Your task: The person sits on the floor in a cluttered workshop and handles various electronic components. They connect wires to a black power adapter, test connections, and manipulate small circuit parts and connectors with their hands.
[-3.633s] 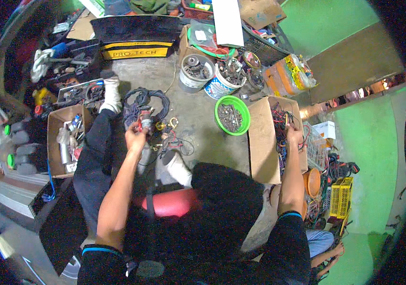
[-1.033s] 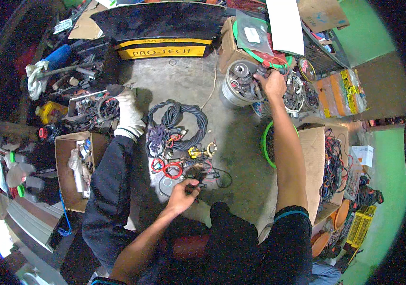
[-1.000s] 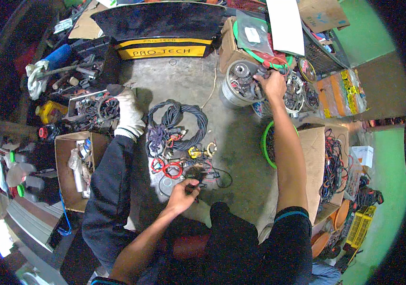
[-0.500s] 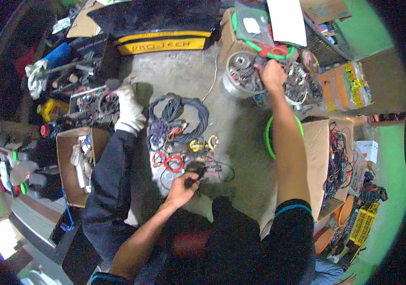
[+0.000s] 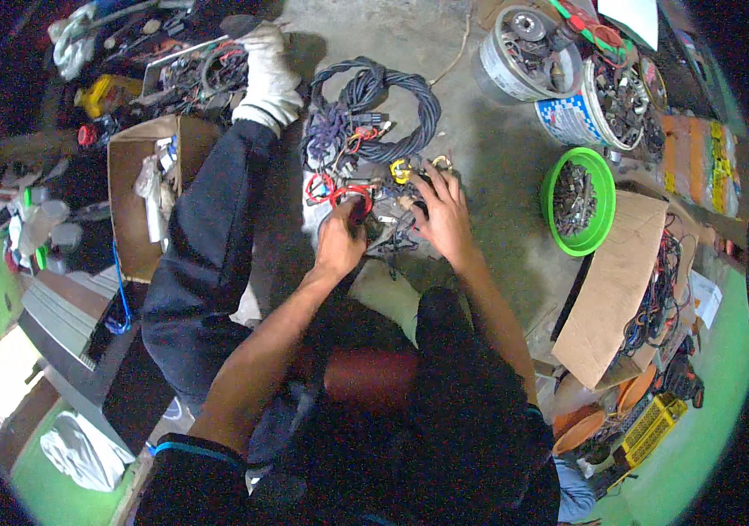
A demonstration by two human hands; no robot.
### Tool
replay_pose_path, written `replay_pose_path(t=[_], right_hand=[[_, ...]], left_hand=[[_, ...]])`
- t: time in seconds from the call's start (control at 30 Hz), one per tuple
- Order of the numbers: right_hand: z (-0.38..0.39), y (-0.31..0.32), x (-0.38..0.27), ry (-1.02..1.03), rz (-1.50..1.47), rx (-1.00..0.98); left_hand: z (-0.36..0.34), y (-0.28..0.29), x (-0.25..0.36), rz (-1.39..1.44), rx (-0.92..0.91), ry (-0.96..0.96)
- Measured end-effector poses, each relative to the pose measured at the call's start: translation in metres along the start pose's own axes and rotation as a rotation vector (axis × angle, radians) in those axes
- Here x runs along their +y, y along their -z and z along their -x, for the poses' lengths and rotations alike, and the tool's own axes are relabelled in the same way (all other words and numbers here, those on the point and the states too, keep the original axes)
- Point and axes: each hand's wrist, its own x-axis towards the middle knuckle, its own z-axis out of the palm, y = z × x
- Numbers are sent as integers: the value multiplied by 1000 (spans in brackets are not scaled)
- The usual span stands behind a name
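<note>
My left hand (image 5: 339, 244) is closed round a small dark part, mostly hidden by the fingers, at the near edge of a pile of small parts and wires. Just right of it, my right hand (image 5: 446, 219) hovers over or rests on the same pile with fingers apart; I see nothing gripped. Between the hands lie small dark and pale pieces. A loop of red wire (image 5: 322, 189) and a yellow part (image 5: 402, 170) lie beyond the fingers. Farther off, a thick coil of dark cable (image 5: 427, 114) rests on the floor, with a purplish bundle (image 5: 329, 133) against it.
Right of the hands stand a green basin (image 5: 606, 219) of small metal pieces, a grey bucket (image 5: 504, 77), a white-and-blue bucket (image 5: 569, 121) of parts and a cardboard box (image 5: 607, 289) with wires. My white-socked foot (image 5: 271, 88) and another cardboard box (image 5: 139, 245) are at left.
My right hand has come back from the grey bucket to the pile beside my left hand. The left hand keeps its dark part. The view has shifted, bringing the green basin fully into sight.
</note>
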Motion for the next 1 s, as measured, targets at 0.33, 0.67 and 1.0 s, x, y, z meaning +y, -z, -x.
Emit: replay_pose_path(t=[0.33, 0.67, 1.0], right_hand=[[2, 15, -12, -271, -450, 17], [-4, 63, -52, -187, -583, -43], [-6, 89, -57, -400, -1081, 55]], left_hand=[[-17, 16, 49, 305, -14, 216], [-24, 28, 86, 937, -56, 372], [-32, 51, 108, 1056, -27, 249]])
